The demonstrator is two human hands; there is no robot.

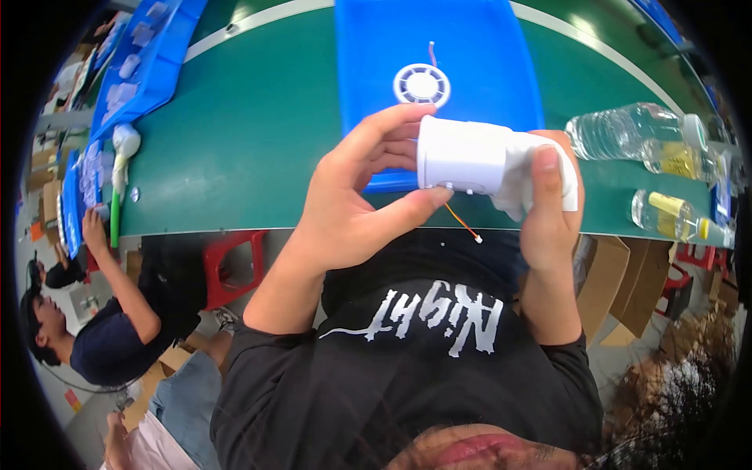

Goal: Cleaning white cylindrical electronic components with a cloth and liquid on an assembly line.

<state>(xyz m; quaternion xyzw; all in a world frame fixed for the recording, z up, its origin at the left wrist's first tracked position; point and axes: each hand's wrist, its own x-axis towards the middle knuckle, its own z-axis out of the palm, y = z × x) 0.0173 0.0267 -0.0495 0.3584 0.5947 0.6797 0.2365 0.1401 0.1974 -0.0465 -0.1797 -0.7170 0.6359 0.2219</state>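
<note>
A white plastic cylinder (pixel 462 157) lies sideways between my hands, above the table's near edge. My left hand (pixel 345 211) curls round its left end, thumb at the lower rim and fingers at the upper. My right hand (pixel 552 227) grips a white cloth (pixel 509 196) against the right end; the cloth hides that end. A thin orange wire (pixel 462 222) with a small white plug hangs below the cylinder. Just beyond, a round white slotted part (pixel 423 84) with a short wire lies in a blue tray (pixel 364 47).
Clear plastic bottles (pixel 619 129) lie on the green table (pixel 251 133) at the right. On the left are a blue bin (pixel 168 55) of white parts and a green-handled tool (pixel 115 215). A co-worker (pixel 117 337) sits farther left, near a red stool (pixel 235 266).
</note>
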